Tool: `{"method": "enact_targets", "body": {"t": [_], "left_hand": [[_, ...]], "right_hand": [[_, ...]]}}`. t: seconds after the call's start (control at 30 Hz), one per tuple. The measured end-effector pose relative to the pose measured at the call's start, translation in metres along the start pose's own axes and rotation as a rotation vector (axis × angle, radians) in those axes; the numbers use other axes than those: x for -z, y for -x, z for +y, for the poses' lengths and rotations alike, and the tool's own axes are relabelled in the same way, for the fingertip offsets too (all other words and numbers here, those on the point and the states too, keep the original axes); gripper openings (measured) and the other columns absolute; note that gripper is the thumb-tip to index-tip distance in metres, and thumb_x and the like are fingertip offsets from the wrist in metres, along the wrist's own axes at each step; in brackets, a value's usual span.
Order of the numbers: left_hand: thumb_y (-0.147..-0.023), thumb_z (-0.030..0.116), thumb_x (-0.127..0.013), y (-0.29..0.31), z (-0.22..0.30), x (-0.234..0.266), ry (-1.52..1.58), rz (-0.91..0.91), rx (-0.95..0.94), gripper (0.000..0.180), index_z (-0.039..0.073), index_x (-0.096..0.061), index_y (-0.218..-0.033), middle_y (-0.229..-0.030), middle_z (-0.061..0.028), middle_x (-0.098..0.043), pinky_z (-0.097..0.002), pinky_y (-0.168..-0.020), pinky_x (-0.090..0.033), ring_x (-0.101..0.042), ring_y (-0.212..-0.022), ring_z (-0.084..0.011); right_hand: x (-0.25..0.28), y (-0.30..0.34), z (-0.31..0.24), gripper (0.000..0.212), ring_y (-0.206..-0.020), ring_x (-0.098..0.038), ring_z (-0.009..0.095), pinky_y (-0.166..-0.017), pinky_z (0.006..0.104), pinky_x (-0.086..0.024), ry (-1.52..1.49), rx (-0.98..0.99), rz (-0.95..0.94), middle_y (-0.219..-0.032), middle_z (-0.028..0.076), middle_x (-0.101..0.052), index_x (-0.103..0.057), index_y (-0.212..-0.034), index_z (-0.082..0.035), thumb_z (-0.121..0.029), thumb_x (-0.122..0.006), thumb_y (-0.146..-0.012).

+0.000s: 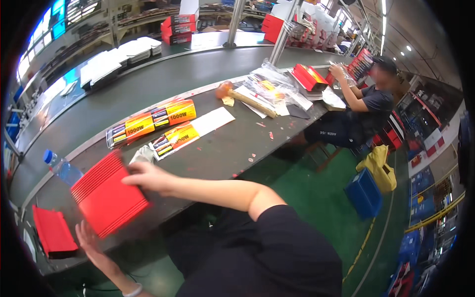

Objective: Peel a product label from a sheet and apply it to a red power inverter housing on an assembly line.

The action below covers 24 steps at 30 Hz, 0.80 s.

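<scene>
Red ribbed housing (110, 194) is held over the left end of the workbench (208, 161), by its near edge. The right hand (148, 176) grips its side; the left hand (91, 243) is open just beside it, contact unclear. Another red casing (53, 229) lies toward the near left corner.

At our left, the casing (106, 190) sits between our right fingers (132, 180), on its right edge, and our left fingers (85, 238), by its near edge. Left of it, on the tabletop (213, 148), we have a second casing (53, 228); behind it, a bottle (68, 172). Labels (179, 135) lie to its right, then a mallet (252, 102), with bags (271, 80) just behind and right. Farther right a co-worker (368, 101) sits, near a third casing (309, 77). Behind the tabletop runs a belt (198, 72). Right of us, on the floor (309, 180), a sack (380, 166) lies beside a crate (363, 194).
</scene>
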<state>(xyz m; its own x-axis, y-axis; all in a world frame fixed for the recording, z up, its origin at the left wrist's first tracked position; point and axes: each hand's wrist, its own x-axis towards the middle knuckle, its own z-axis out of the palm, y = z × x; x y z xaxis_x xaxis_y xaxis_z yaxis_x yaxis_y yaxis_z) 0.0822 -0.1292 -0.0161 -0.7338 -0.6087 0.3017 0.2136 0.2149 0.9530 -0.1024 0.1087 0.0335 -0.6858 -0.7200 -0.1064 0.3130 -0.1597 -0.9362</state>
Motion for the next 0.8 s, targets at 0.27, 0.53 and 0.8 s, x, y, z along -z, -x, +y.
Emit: {"method": "enact_targets", "body": {"t": [0.27,0.53,0.8], "left_hand": [[-0.105,0.029,-0.036,0.025,0.037,-0.104,-0.027,-0.442,0.044,0.045,-0.006,-0.051,-0.130,-0.131,-0.0143,-0.051,-0.0321,-0.107,-0.032,-0.047,-0.124,-0.0230],[-0.103,0.034,-0.042,0.036,0.035,-0.136,-0.116,-0.529,0.027,0.049,-0.008,-0.051,-0.129,-0.130,-0.0167,-0.051,-0.0325,-0.104,-0.036,-0.050,-0.122,-0.0264],[-0.103,0.030,-0.043,0.031,0.038,-0.158,-0.163,-0.534,-0.021,0.044,-0.008,-0.053,-0.123,-0.126,-0.0174,-0.054,-0.0340,-0.099,-0.040,-0.054,-0.116,-0.0286]], "right_hand": [[0.125,0.112,-0.002,0.041,-0.088,-0.068,0.018,-0.075,0.0308,-0.056,-0.114,-0.185,0.355,-0.105,0.009,-0.067,-0.058,-0.121,-0.001,-0.028,-0.065,-0.090],[0.142,0.106,-0.003,0.039,-0.090,-0.066,0.014,-0.077,0.0310,-0.055,-0.040,-0.292,0.299,-0.106,0.008,-0.067,-0.057,-0.120,0.000,-0.029,-0.060,-0.095],[0.150,0.100,-0.011,0.047,-0.094,-0.065,0.020,-0.079,0.0328,-0.053,0.140,-0.312,0.418,-0.107,0.010,-0.065,-0.055,-0.125,0.002,-0.035,-0.057,-0.097]]}}
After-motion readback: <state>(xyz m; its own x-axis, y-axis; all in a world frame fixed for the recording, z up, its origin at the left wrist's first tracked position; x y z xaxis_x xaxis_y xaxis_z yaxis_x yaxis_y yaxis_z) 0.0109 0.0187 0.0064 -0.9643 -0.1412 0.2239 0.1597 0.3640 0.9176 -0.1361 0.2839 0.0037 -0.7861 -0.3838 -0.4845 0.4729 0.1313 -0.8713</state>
